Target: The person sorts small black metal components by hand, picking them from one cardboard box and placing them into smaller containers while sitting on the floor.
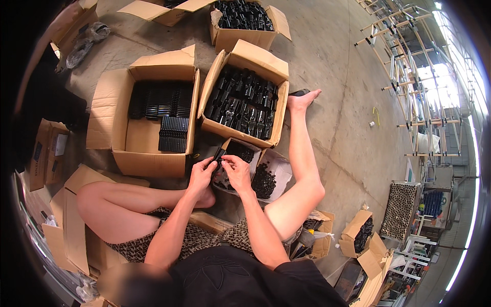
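In the head view, the black piece point(219, 154) is up between the two hands, in front of the seated person's lap and roughly midway between the knees. The left hand point(202, 173) is closed around it, thumb and fingers gripping its left side; the right hand point(237, 173) meets it from the right with thumb and fingers drawn nearly together, though whether they pinch the piece or some small part cannot be told. Right beside the right hand sit a small box point(253, 166) and a pale-lined tray point(281, 169), both holding small black parts. Beyond the hands, the front walls of a large left carton point(153, 163), partly filled with stacked black pieces, and a fuller right carton point(239, 134) bound the working space. The bent legs hem it in at both sides; past the right leg point(303, 148), concrete floor point(348, 110) stretches toward metal frames point(409, 77).
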A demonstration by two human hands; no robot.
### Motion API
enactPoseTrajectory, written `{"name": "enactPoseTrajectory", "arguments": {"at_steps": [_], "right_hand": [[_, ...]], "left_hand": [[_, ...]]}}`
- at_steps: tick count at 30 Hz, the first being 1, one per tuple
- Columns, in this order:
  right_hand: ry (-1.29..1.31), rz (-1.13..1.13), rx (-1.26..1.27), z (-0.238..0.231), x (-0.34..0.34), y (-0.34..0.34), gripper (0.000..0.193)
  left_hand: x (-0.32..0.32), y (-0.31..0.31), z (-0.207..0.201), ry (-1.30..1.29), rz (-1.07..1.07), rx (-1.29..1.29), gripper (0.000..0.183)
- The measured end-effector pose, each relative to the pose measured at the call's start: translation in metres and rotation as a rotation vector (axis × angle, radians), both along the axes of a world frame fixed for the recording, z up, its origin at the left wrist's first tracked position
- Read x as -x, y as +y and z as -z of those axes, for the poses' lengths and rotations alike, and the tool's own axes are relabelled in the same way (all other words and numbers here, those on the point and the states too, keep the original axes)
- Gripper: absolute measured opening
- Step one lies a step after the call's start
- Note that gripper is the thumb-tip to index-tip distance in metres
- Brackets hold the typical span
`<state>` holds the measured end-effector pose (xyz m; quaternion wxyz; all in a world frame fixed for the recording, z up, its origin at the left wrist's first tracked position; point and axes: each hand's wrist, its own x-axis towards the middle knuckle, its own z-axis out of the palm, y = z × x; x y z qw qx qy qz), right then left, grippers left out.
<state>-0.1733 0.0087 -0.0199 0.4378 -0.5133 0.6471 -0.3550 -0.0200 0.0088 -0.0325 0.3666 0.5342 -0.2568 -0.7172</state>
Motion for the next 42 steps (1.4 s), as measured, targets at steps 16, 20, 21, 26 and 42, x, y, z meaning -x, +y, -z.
{"name": "enactPoseTrajectory", "arguments": {"at_steps": [16,20,21,26,42], "right_hand": [[0.089,-0.058,0.024,-0.004,0.004,-0.001,0.016],[0.066,-0.003,-0.085,0.002,-0.001,0.001,0.018],[0.087,-0.004,-0.086,0.002,-0.002,0.001,0.02],[0.242,-0.007,-0.073,0.022,0.0,0.002,0.03],[0.063,-0.048,-0.245,0.011,-0.002,0.001,0.022]], "left_hand": [[0.002,0.001,0.002,-0.091,0.029,0.085,0.041],[0.001,0.002,0.004,-0.123,0.046,0.103,0.041],[0.001,0.002,0.004,-0.133,0.047,0.109,0.042],[0.004,0.003,0.001,-0.198,0.054,0.167,0.043],[0.002,0.002,0.001,-0.267,0.044,0.192,0.045]]}}
